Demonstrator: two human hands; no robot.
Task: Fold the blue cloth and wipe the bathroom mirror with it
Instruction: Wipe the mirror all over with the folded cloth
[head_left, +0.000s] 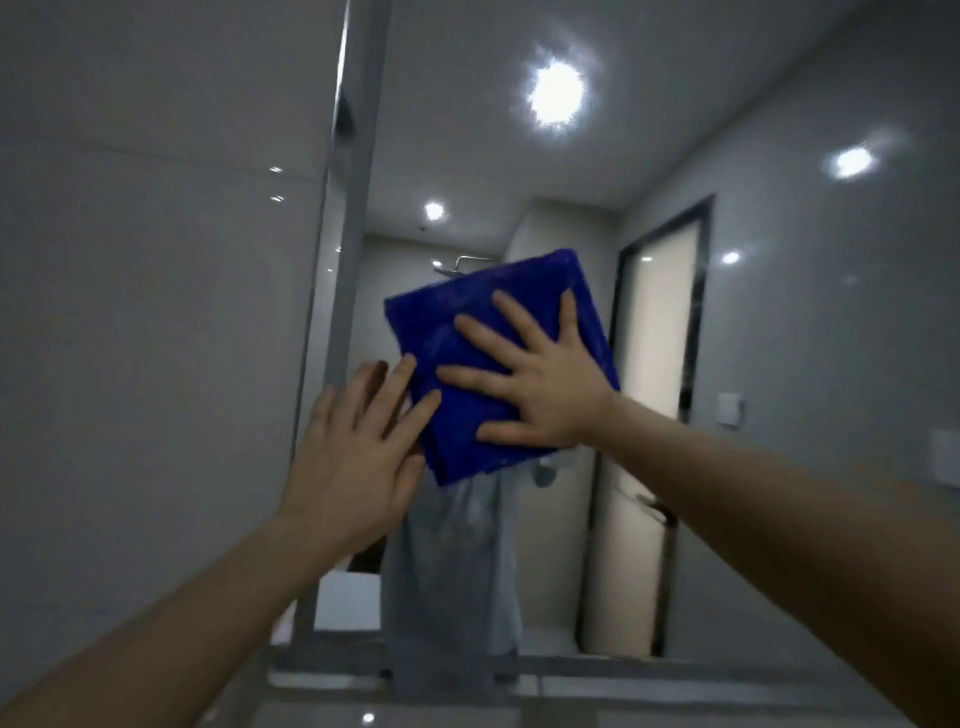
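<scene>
A folded blue cloth (457, 332) lies flat against the bathroom mirror (753, 364) near the middle of the view. My right hand (535, 384) presses on it with fingers spread and straight. My left hand (358, 447) is flat beside it, its fingertips touching the cloth's lower left edge. The cloth's lower right part is hidden under my right hand.
The mirror's left edge (332, 291) meets a grey tiled wall (156, 312). The mirror reflects ceiling lights (556, 96), a dark-framed door (654, 415) and a person in light clothing (452, 571). A counter edge (467, 680) runs along the bottom.
</scene>
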